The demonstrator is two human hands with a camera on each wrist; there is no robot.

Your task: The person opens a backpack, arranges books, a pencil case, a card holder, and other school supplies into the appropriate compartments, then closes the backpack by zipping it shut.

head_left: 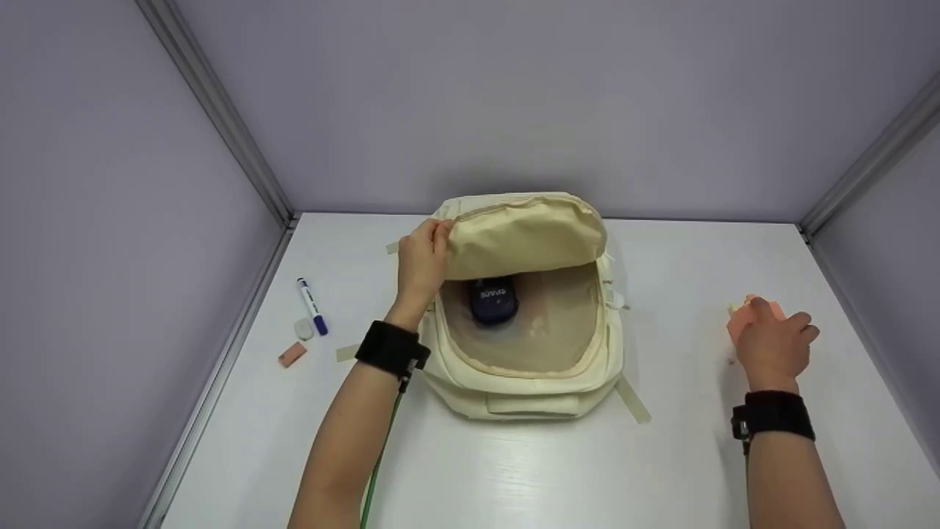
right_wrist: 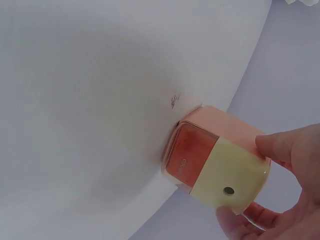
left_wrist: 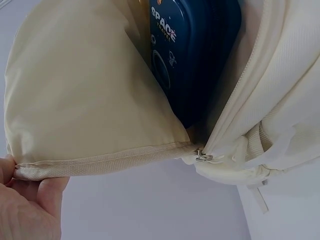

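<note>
A cream backpack (head_left: 551,386) lies unzipped in the middle of the table. My left hand (head_left: 424,264) pinches the zipped edge of its flap (head_left: 525,235) and holds it raised; the left wrist view shows thumb and fingers (left_wrist: 52,192) on that edge. Inside the bag sits a dark blue case (left_wrist: 192,55) lettered "SPACE TRAVEL", partly covered by the flap. On the right of the table my right hand (head_left: 775,349) grips a pink and cream pencil sharpener (right_wrist: 225,155) with a round hole in its front. The sharpener's base seems to touch the tabletop.
At the left lie a white marker with a blue cap (head_left: 312,306), a small whitish piece (head_left: 303,328) and a pinkish-orange eraser-like block (head_left: 292,355). Straps (head_left: 633,400) spread out beside the bag. Grey walls (head_left: 514,95) enclose the table's back and sides.
</note>
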